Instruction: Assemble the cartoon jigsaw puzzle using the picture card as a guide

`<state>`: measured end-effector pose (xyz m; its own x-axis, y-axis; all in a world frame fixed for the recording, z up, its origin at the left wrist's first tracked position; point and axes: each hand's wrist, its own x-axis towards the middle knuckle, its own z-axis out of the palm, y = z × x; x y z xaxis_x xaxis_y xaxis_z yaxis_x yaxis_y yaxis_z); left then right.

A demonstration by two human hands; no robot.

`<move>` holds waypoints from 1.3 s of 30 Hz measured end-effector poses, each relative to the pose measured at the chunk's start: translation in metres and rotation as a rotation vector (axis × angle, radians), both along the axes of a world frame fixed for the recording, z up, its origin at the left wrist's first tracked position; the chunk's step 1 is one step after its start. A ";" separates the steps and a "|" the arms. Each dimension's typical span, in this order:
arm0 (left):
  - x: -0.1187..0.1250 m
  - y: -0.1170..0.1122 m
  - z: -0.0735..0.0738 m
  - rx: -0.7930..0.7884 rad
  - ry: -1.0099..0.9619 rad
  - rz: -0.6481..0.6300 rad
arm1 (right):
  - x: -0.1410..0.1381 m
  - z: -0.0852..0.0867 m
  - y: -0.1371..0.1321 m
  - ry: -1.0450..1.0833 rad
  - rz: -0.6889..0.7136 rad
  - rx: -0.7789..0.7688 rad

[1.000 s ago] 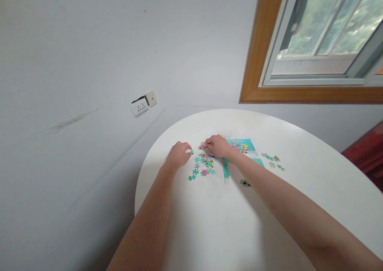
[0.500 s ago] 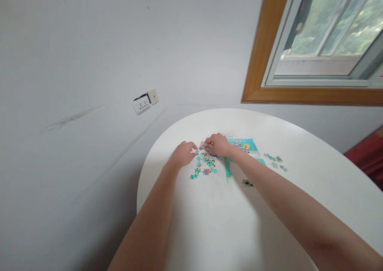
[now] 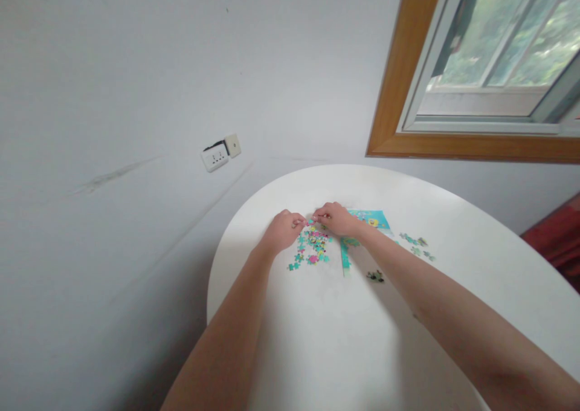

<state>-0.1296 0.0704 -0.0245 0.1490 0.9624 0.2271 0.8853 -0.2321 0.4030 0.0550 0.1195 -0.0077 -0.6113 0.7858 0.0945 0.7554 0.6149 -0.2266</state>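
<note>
My left hand [image 3: 283, 230] and my right hand [image 3: 334, 218] meet fingertip to fingertip at the far side of a white round table [image 3: 335, 338]. Both pinch small jigsaw pieces at the top of a loose heap of teal, pink and yellow puzzle pieces [image 3: 312, 248]. The pinched pieces are too small to tell apart. Right of the heap lies a partly built teal puzzle picture [image 3: 369, 220], half covered by my right wrist.
A few loose teal pieces [image 3: 417, 245] lie to the right, and a dark piece [image 3: 376, 275] sits near my right forearm. A wall socket [image 3: 220, 153] is on the white wall to the left. A wood-framed window [image 3: 480, 72] is at the upper right.
My left hand has slid right along the table until its fingertips meet the right hand's over the heap. The right hand has stayed nearly in place.
</note>
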 end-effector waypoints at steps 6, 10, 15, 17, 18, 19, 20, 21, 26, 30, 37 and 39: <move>0.004 -0.002 0.004 0.010 0.000 -0.031 | 0.009 0.001 -0.002 0.001 0.003 -0.008; 0.003 -0.003 0.005 0.012 -0.002 -0.044 | 0.022 0.003 -0.007 -0.018 0.003 -0.022; 0.002 -0.001 0.003 0.020 -0.014 -0.053 | 0.030 0.004 -0.013 -0.017 0.008 -0.062; 0.002 0.000 0.003 0.022 -0.019 -0.055 | 0.030 0.004 -0.014 0.002 0.011 -0.082; 0.002 0.000 0.003 0.022 -0.020 -0.056 | 0.030 0.004 -0.014 0.014 0.013 -0.094; 0.002 -0.001 0.003 0.022 -0.020 -0.058 | 0.029 0.004 -0.014 0.027 0.016 -0.106; 0.002 -0.001 0.003 0.021 -0.020 -0.061 | 0.028 0.004 -0.014 0.042 0.019 -0.121; 0.002 -0.001 0.004 0.021 -0.020 -0.064 | 0.027 0.003 -0.013 0.059 0.022 -0.137; 0.003 -0.003 0.007 0.015 -0.025 -0.093 | 0.026 -0.003 -0.013 0.186 0.048 -0.246; 0.004 -0.003 0.008 0.008 -0.046 -0.122 | 0.030 -0.006 -0.011 0.331 0.057 -0.330; 0.011 -0.007 0.014 -0.006 -0.142 -0.174 | 0.036 -0.002 -0.011 0.586 0.131 -0.480; 0.013 -0.008 0.017 -0.014 -0.180 -0.190 | 0.036 -0.002 -0.014 0.683 0.151 -0.573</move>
<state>-0.1162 0.0624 -0.0079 0.2864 0.9242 0.2527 0.7400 -0.3808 0.5544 0.0912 0.1051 -0.0100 -0.6660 0.7401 0.0934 0.2649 0.3517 -0.8979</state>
